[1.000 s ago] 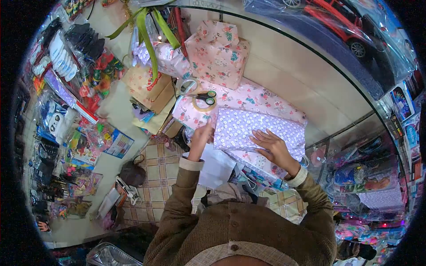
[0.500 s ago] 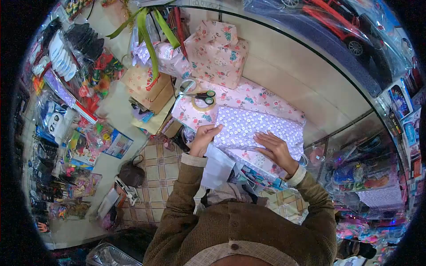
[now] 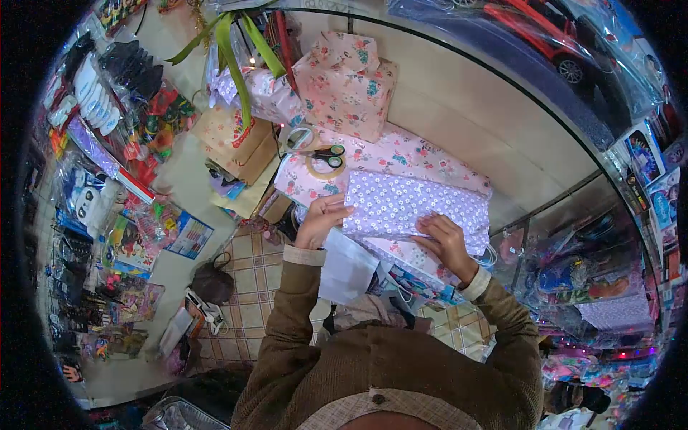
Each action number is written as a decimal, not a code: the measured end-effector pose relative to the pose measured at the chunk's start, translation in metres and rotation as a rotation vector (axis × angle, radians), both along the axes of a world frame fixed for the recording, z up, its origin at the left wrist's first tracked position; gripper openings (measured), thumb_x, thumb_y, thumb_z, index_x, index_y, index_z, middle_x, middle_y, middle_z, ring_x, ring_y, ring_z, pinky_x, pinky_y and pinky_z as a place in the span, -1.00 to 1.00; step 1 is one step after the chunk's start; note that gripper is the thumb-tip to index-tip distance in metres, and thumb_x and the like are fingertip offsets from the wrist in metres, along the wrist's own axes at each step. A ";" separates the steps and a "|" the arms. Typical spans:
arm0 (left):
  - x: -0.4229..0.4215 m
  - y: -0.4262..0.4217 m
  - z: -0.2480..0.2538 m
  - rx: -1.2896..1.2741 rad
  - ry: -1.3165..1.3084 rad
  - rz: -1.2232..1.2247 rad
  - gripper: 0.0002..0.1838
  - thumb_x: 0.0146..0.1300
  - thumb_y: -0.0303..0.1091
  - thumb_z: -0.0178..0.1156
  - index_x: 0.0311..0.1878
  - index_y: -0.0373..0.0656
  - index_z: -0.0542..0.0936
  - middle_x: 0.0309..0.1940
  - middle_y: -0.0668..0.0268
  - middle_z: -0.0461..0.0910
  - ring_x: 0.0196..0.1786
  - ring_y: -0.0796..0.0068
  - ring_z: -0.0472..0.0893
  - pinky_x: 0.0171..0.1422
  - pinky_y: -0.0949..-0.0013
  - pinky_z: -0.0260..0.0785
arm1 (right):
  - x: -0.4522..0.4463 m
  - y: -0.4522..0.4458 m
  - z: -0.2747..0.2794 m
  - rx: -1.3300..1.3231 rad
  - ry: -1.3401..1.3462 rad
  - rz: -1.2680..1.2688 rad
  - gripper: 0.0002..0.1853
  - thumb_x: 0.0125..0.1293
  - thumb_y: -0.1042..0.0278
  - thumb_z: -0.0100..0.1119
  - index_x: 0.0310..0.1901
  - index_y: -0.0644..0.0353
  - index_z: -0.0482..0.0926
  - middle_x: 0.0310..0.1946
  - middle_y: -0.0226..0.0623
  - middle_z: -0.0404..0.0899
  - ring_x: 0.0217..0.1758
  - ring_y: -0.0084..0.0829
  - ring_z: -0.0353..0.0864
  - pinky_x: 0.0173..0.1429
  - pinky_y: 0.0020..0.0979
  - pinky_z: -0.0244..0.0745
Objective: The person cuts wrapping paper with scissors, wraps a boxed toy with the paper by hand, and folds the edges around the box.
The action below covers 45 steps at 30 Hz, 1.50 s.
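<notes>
A folded piece of lavender wrapping paper point(image 3: 412, 204) with small white flowers lies over pink floral wrapping paper point(image 3: 423, 158) on the work surface. At its left edge, my left hand point(image 3: 322, 221) is closed, pinching the paper between thumb and fingers. My right hand point(image 3: 448, 244) rests at the lower right of the lavender paper, its fingers bent on top and its thumb by the lower edge. Just beyond my left hand lie scissors point(image 3: 331, 153), with dark handles, on a roll of tape point(image 3: 326, 172). A smaller tape roll point(image 3: 299, 136) is beside them.
A pink floral gift bag point(image 3: 344, 89) stands at the back, near a green ribbon point(image 3: 228, 68). Left are brown paper bags point(image 3: 240, 147). A white sheet point(image 3: 347, 269) hangs at the front edge. Packaged goods and a boxed red toy car point(image 3: 534, 36) surround the space.
My left hand has shifted slightly left along the paper's edge. My right hand's fingers, flatter before, are now more bent, and the hand sits slightly lower on the paper.
</notes>
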<state>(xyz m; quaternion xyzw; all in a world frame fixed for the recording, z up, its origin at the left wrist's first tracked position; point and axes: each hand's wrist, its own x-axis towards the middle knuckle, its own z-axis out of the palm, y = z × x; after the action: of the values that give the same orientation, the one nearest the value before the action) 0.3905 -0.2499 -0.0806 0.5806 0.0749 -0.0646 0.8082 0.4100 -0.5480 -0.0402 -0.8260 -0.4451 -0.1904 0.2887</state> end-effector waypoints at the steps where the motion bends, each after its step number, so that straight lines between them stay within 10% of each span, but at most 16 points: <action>1: 0.000 0.002 0.002 -0.027 -0.031 -0.019 -0.61 0.13 -0.51 0.27 0.05 -0.23 0.48 -0.33 0.36 0.62 -0.41 0.74 0.49 -0.39 0.63 0.27 | -0.001 0.001 0.000 0.002 0.005 0.001 -0.74 -0.05 0.34 0.39 -0.30 0.22 0.60 -0.27 -0.28 0.60 -0.20 -0.24 0.59 -0.04 -0.31 0.54; 13: -0.022 0.026 0.040 0.320 -0.355 0.331 -0.60 0.23 -0.51 0.16 0.15 -0.29 0.42 -0.06 0.15 0.59 0.00 0.47 0.55 0.16 0.45 0.35 | -0.004 0.008 0.004 0.035 0.068 -0.035 -0.72 -0.07 0.37 0.42 -0.32 0.27 0.60 -0.29 -0.21 0.59 -0.23 -0.20 0.55 -0.15 -0.31 0.48; 26: -0.055 -0.006 0.036 0.302 -0.375 0.287 -0.78 0.22 -0.49 0.19 -0.06 -0.27 0.55 -0.20 0.31 0.63 -0.19 0.63 0.58 -0.07 0.56 0.40 | -0.010 0.009 0.007 0.020 0.105 -0.044 -0.71 -0.05 0.37 0.42 -0.32 0.30 0.56 -0.21 -0.15 0.55 -0.17 -0.19 0.53 -0.10 -0.30 0.45; 29: -0.072 -0.016 0.037 0.628 -0.407 0.344 -0.68 0.17 -0.43 0.24 0.00 -0.23 0.52 -0.07 0.21 0.58 -0.06 0.46 0.57 0.04 0.42 0.38 | -0.010 0.010 0.008 0.015 0.129 -0.064 -0.71 -0.03 0.37 0.41 -0.30 0.31 0.55 -0.11 -0.08 0.53 -0.04 -0.14 0.51 0.04 -0.25 0.42; 34: -0.048 -0.076 0.071 0.951 -0.742 0.204 -0.53 0.17 -0.33 0.22 0.16 -0.17 0.43 0.29 0.06 0.24 0.33 -0.02 0.21 0.39 0.04 0.05 | -0.001 0.010 0.015 -0.041 0.088 0.051 -0.72 0.04 0.39 0.34 -0.22 0.27 0.52 0.11 0.00 0.43 0.24 -0.03 0.37 0.31 -0.11 0.28; 45: 0.034 -0.113 0.013 1.387 -0.746 0.092 -0.42 0.34 -0.09 -0.11 0.34 -0.22 0.24 0.40 0.07 0.11 0.43 -0.02 0.07 0.48 -0.05 -0.23 | 0.010 0.002 0.000 -0.096 0.141 0.097 -0.68 0.12 0.31 0.27 -0.15 0.30 0.49 0.03 0.03 0.49 0.08 -0.03 0.50 0.29 -0.11 0.33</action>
<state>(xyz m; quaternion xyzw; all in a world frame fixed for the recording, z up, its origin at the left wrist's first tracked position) 0.4243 -0.3630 -0.0679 0.9319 -0.1540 0.2294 0.2350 0.4201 -0.5456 -0.0402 -0.8278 -0.4717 -0.0959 0.2881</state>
